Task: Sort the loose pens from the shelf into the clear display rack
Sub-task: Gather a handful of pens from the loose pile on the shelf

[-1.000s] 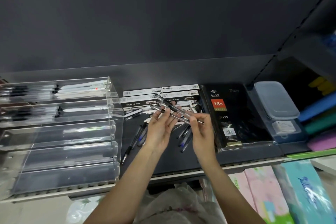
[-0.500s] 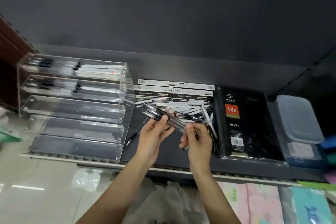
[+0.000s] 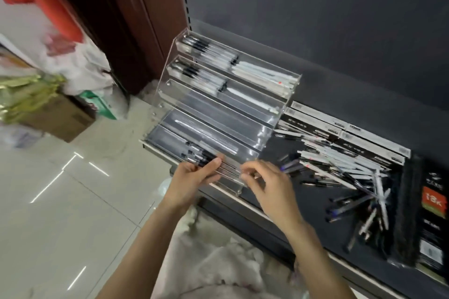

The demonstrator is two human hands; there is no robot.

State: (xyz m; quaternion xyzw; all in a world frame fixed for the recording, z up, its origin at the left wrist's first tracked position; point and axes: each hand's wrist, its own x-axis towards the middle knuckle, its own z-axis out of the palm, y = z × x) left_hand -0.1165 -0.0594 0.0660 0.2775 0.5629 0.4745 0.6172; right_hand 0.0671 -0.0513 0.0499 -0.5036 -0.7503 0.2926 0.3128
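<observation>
– Clear rack: top two tiers full, lower ones nearly bare?
– Yes. Left hand and right hand pinch pens at the lowest tier; many loose pens remain on the shelf.

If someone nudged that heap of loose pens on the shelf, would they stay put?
Probably not. The loose pens look slim and round, lying crisscrossed on the flat dark shelf, so some would likely roll or slide. They look stiff and light, so the heap would scatter rather than bend.
</observation>
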